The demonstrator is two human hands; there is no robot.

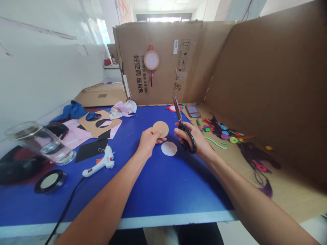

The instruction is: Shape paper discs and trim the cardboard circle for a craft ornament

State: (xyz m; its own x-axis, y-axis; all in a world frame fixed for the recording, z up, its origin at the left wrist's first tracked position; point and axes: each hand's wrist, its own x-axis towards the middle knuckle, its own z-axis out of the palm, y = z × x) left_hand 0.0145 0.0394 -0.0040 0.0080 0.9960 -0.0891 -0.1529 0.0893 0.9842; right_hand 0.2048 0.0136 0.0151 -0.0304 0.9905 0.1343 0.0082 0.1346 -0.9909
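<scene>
My left hand (148, 142) pinches a round brown cardboard disc (160, 128) by its lower left edge, thumb on top. Black-handled scissors (187, 137) are gripped in my right hand (195, 137), their blades pointing up and away from me, apart from the disc. Whether the blades are parted is hard to make out. Between the hands, a pale pinkish-white disc (169, 149) of about the same size lies flat on the blue table (163, 190).
At left are a white glue gun (100, 164), a glass of water (48, 146), a tape roll (50, 181) and cardboard with round holes (98, 122). Yarn and trinkets (230, 136) lie at right. Cardboard walls (163, 81) enclose the back and right; a round ornament (151, 60) hangs there.
</scene>
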